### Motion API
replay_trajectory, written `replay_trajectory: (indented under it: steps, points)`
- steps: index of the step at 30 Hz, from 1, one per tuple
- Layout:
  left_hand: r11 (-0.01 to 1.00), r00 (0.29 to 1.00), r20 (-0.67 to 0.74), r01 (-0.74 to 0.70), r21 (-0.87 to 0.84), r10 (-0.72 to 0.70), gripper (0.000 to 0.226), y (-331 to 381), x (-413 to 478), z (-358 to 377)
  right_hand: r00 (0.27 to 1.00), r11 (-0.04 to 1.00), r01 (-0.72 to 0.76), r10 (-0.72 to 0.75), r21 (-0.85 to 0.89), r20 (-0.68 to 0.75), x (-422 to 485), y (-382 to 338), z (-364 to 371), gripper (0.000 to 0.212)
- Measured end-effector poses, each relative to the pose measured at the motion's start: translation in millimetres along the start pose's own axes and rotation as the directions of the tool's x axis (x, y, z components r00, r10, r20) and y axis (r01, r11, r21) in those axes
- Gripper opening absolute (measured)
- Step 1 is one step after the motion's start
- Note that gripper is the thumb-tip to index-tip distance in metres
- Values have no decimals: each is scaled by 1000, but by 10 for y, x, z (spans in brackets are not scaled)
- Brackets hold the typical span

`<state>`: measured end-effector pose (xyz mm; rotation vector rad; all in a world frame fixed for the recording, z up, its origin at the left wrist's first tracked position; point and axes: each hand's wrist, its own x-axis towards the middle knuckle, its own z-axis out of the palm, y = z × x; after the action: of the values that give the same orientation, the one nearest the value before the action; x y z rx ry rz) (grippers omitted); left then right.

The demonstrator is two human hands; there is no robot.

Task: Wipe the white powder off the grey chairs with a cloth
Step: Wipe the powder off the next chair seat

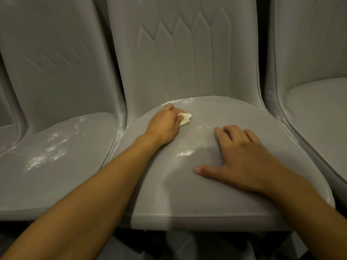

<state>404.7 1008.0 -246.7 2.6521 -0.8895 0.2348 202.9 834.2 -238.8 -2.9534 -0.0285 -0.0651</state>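
A grey upholstered chair (187, 194) fills the middle of the view. My left hand (163, 124) grips a small white cloth (185, 118) and presses it on the back left of the seat. My right hand (242, 158) lies flat on the seat's right half, fingers spread. White powder (185, 153) streaks the seat between my hands, and thinner traces run along the back seam (185, 100).
A second grey chair (56, 184) on the left carries a wide scatter of white powder (47, 152) on its seat. A third grey chair (319, 109) stands on the right with faint powder along its edge. Dark floor (187, 244) shows below the seats.
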Motion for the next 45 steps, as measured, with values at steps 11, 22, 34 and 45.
replay_trajectory:
  steps: [11, 22, 34, 45]
  points:
    - [911, 914, 139, -348, -220, 382, 34, 613, -391, -84, 999, 998, -44, 43, 37, 29, 8, 5, 59, 118]
    - [997, 999, 31, -15, -69, 17, 35, 55, -698, -270, 999, 1000, -13, 12, 25, 41, 21, 16, 46, 106]
    - [968, 981, 111, -134, -214, 160, 33, 421, -580, -175, 985, 998, -54, 47, 42, 167, 43, 7, -20, 149]
    - [906, 912, 228, -256, -336, 342, 32, 390, -1099, -444, 964, 993, 5, -36, 117, 265, -13, 93, -68, 151]
